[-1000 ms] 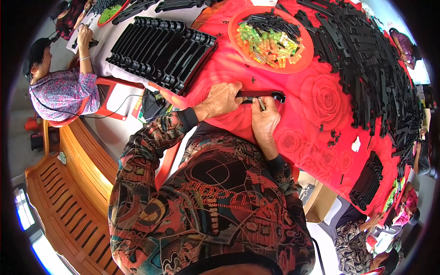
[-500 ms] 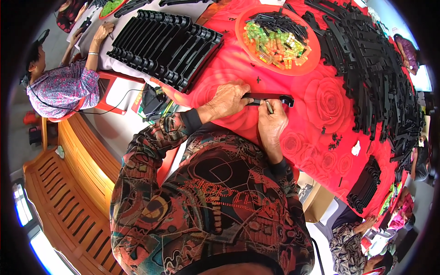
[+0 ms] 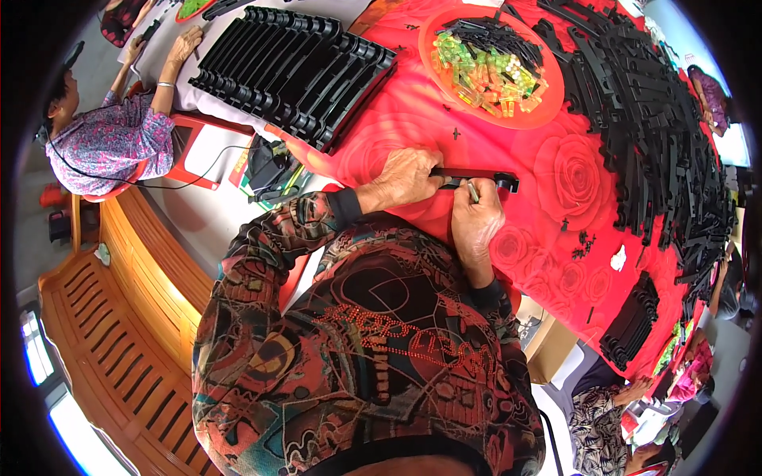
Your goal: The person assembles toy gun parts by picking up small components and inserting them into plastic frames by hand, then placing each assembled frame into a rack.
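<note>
A long, narrow black plastic part point(image 3: 480, 173) lies just in front of me, over the red flowered tablecloth point(image 3: 429, 214). My left hand point(image 3: 406, 176) is closed round its left end. From the right, my right hand point(image 3: 478, 224) comes up against the part's near edge, its fingers pinched on a short, thin metallic rod point(image 3: 474, 191). The rod's tip is hidden, so I cannot tell whether it touches the part. The wider, hooked right end of the part sticks out beyond my right fingers.
Beyond my hands stands an orange-red bowl point(image 3: 557, 101) of small green, yellow, orange and black pieces. Stacked black parts point(image 3: 294, 75) sit at far left. A large heap of black strips point(image 3: 635, 103) covers the right side. A co-worker point(image 3: 111, 143) works at left by a wooden bench point(image 3: 103, 333).
Both hands and the black part appear slightly farther right and lower; the surroundings have shifted a little too. Each hand keeps its grip.
</note>
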The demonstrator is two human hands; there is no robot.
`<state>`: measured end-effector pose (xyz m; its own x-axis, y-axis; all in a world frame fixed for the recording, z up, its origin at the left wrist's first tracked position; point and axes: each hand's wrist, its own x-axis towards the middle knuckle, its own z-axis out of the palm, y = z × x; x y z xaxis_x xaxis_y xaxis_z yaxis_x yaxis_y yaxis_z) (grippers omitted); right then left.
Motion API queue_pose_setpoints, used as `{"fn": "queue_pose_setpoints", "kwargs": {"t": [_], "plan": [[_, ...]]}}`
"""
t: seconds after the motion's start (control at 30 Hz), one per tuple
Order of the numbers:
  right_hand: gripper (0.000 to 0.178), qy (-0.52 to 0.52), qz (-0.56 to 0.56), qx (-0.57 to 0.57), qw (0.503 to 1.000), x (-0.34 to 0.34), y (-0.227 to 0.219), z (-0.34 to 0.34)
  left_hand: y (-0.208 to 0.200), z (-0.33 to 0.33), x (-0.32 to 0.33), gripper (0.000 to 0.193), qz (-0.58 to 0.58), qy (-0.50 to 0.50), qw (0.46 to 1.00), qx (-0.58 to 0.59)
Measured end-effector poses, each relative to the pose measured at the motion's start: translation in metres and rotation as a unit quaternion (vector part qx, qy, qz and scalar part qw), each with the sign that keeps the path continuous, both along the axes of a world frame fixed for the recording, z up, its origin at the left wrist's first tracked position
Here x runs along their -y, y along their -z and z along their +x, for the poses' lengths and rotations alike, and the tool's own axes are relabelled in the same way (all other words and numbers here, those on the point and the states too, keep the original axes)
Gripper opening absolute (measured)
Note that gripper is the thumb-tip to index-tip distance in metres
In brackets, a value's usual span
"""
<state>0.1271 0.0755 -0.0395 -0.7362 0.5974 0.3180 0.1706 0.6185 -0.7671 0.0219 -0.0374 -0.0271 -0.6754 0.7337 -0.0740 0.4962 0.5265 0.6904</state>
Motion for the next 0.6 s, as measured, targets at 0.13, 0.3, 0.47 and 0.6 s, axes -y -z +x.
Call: {"fn": "queue_pose_setpoints", "kwargs": {"t": [0.13, 0.3, 0.47, 0.6], "plan": [[0.011, 0.022, -0.023, 0.035, 0.999, -0.006, 0.002, -0.005, 0.009, -0.002, -0.002, 0.021, 0.005, 0.001, 1.0, -0.014], [0.012, 0.014, -0.026, 0.027, 0.999, -0.009, 0.01, -0.006, 0.022, -0.012, 0.006, 0.019, 0.049, 0.052, 0.997, -0.005], [0.014, 0.015, -0.05, 0.032, 0.998, -0.01, -0.002, -0.006, 0.023, -0.012, 0.005, 0.019, 0.05, 0.049, 0.997, 0.016], [0.013, 0.0, -0.029, 0.043, 0.999, -0.013, -0.007, -0.008, 0.022, -0.015, 0.007, 0.017, 0.065, 0.046, 0.997, 0.021]]}}
